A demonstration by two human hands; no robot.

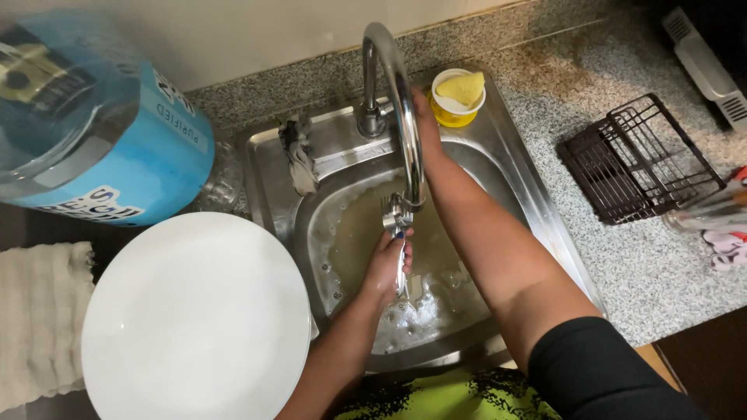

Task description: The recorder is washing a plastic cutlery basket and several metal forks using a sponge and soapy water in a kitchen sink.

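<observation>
A granite counter [622, 257] holds a steel sink [513, 179] of murky water. The left hand [387, 264] grips a fork [397, 225] under the tap [401, 101], seemingly at the rinsing step. The right hand [426, 124] reaches behind the tap, its grip hidden; next likely needs a firm hold while turning the fork.

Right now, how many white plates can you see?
1: a large white plate left of the sink, beside the left hand. Others may be hidden in the murky sink water.
</observation>
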